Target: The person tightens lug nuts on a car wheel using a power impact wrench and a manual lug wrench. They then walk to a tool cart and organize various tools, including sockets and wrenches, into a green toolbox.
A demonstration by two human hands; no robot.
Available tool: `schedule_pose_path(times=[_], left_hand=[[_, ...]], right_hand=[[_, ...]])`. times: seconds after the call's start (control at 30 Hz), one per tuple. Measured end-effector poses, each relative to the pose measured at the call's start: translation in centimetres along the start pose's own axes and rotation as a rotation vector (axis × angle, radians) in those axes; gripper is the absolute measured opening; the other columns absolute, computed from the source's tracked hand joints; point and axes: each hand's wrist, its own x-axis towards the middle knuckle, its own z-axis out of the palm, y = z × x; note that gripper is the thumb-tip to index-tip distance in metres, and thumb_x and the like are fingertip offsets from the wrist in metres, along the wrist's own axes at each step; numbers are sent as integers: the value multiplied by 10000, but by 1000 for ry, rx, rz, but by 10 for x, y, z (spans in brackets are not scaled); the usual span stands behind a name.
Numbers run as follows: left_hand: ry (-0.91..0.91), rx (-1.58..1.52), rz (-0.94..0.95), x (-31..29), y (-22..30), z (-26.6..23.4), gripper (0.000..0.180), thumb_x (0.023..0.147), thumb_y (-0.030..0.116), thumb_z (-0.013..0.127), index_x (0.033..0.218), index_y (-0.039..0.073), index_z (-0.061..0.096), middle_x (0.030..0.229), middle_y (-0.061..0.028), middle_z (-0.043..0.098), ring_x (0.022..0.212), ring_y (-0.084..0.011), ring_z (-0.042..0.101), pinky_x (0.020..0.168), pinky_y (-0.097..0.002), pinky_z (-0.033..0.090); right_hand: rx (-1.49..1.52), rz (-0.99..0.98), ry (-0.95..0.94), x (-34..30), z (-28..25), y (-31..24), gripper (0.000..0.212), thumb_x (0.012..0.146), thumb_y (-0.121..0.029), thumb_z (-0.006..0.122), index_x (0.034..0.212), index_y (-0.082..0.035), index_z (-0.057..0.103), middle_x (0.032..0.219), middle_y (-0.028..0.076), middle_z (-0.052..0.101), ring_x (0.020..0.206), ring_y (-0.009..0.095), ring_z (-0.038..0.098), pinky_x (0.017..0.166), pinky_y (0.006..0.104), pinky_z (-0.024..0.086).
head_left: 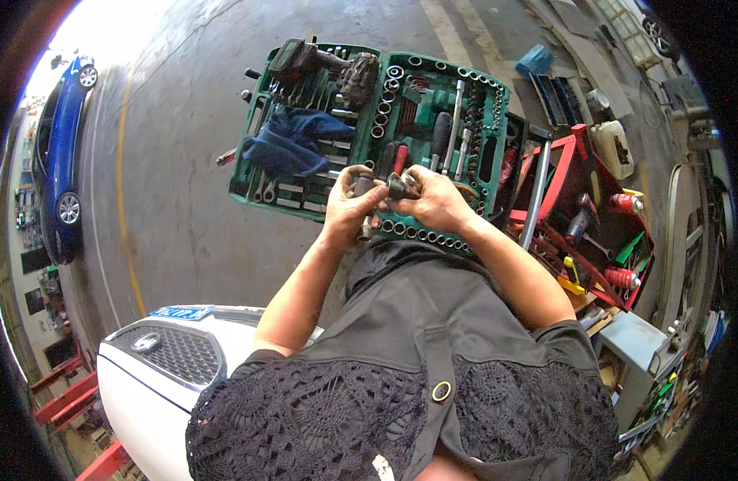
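Note:
In front of my body, above the near edge of an open green tool case [504, 120], both hands are close together. My left hand [349, 210] is closed around a grey metal socket [363, 186], and a short metal end sticks out below the fingers. Between the thumb and fingers of my right hand [439, 202] is a dark, round metal socket-like piece [397, 189]; its exact kind is hard to make out. The two pieces nearly meet, and whether they touch is hidden by the fingers. Just beyond lie a red-handled tool [400, 159] and a black-handled ratchet [442, 132].
On the case's left half lie a blue cloth [293, 143] and a cordless impact wrench [357, 78]. A red tool cart [545, 180] with spray cans stands at right. A white car [249, 325] is near left; a blue car [55, 152] is parked farther off.

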Motion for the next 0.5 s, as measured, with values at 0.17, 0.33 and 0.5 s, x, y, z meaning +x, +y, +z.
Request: schedule_pose_path(times=[0.17, 0.33, 0.5], left_hand=[[-32, 114, 14, 2, 8, 0, 510, 804, 86, 780, 1191, 53, 450, 939, -101, 663, 690, -126, 628, 464, -220, 505], [-61, 94, -7, 4, 11, 4, 517, 796, 41, 768, 1202, 62, 448, 969, -119, 655, 672, -131, 626, 454, -218, 504], [-120, -63, -137, 9, 6, 1, 401, 861, 86, 697, 1194, 82, 473, 953, -112, 639, 659, -151, 625, 436, -237, 503]], right_hand=[[-171, -9, 31, -9, -3, -8, 437, 737, -283, 797, 986, 7, 585, 917, 203, 680, 868, 318, 672, 776, 403, 507], [-155, -15, 70, -14, -3, -11, 420, 738, -261, 796, 988, 2, 586, 890, 188, 680, 836, 290, 675, 748, 395, 510], [-116, -4, 27, -19, -12, -17, 428, 773, -311, 796, 994, -1, 599, 834, 150, 671, 759, 183, 633, 706, 347, 507]])
